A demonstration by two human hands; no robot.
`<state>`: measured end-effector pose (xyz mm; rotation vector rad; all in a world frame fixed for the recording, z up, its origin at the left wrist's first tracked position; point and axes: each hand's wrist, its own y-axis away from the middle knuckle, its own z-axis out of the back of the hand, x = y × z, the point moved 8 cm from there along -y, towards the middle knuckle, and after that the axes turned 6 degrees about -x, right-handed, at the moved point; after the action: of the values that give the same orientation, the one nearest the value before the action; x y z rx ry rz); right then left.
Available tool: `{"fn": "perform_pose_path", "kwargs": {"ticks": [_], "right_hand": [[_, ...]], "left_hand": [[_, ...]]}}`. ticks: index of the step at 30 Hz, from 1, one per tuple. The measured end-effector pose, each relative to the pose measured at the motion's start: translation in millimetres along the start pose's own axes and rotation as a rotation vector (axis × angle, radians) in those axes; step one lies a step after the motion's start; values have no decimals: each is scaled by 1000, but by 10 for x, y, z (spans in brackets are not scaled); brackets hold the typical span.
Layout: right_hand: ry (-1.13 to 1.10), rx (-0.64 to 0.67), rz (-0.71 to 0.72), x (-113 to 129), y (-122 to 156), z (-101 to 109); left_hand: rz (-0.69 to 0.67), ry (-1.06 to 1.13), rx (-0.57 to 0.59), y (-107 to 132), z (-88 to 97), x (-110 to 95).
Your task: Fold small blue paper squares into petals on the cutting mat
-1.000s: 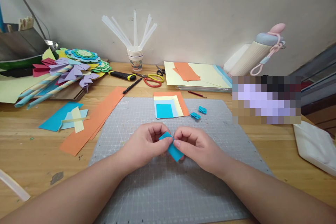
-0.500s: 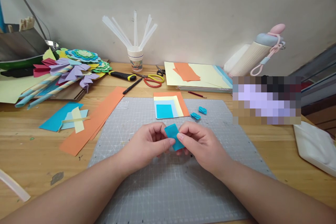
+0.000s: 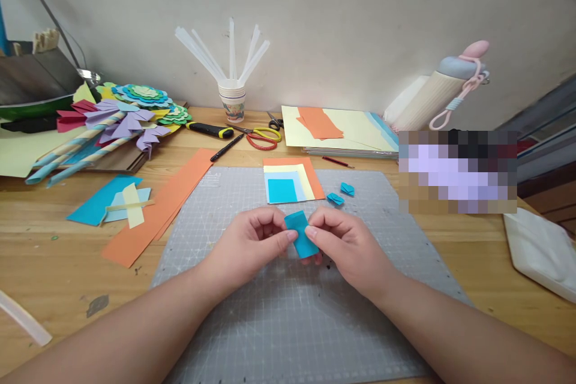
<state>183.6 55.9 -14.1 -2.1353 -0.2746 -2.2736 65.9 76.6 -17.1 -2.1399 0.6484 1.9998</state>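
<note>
Both my hands pinch a small blue paper piece [image 3: 300, 231] over the grey cutting mat [image 3: 270, 324]. My left hand [image 3: 249, 247] grips its left edge with thumb and curled fingers. My right hand [image 3: 346, 246] grips its right edge the same way. The paper is folded or curled and held just above the mat. Two small folded blue paper bits [image 3: 341, 194] lie on the mat behind my right hand. A stack of nested paper squares [image 3: 291, 180], orange, yellow, pale blue and blue, lies at the mat's far edge.
A long orange paper strip [image 3: 157, 207] and blue paper scraps [image 3: 108, 204] lie left of the mat. Scissors [image 3: 261, 135], a utility knife [image 3: 210, 129], a pen [image 3: 226, 147] and a cup of glue sticks [image 3: 232, 99] sit behind. Paper flowers [image 3: 117, 117] far left; white tray [image 3: 540, 249] right.
The blue paper piece has been turned and raised between my fingers, from lying slanted and low to more upright. Both hands shifted slightly farther from me.
</note>
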Motion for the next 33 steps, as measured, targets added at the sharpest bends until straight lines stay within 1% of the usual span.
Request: {"fn": "perform_pose_path", "kwargs": {"ticks": [3, 7, 13, 15, 19, 21, 25, 28, 30, 33], "right_hand": [[-2, 13, -26, -24, 4, -7], [2, 2, -18, -13, 1, 2], [-22, 3, -29, -2, -5, -10], [-34, 36, -47, -17, -2, -38], [-76, 181, -130, -86, 33, -152], [-89, 208, -154, -108, 43, -174], [-85, 127, -120, -96, 18, -113], [-57, 78, -95, -80, 12, -76], [-41, 57, -75, -58, 16, -62], [-38, 34, -56, -25, 23, -48]], "left_hand": [[-12, 53, -19, -11, 6, -16], [-5, 69, -4, 9, 6, -6], [-39, 7, -3, 27, 5, -44], [-57, -23, 0, 25, 8, -58], [-114, -155, -16, 29, 34, -93], [-114, -185, -21, 32, 42, -88], [-44, -78, 11, 32, 7, -32], [-24, 18, 103, 46, -92, -30], [-25, 37, 142, 58, -138, -39], [-39, 17, 102, 56, -111, -45]]}}
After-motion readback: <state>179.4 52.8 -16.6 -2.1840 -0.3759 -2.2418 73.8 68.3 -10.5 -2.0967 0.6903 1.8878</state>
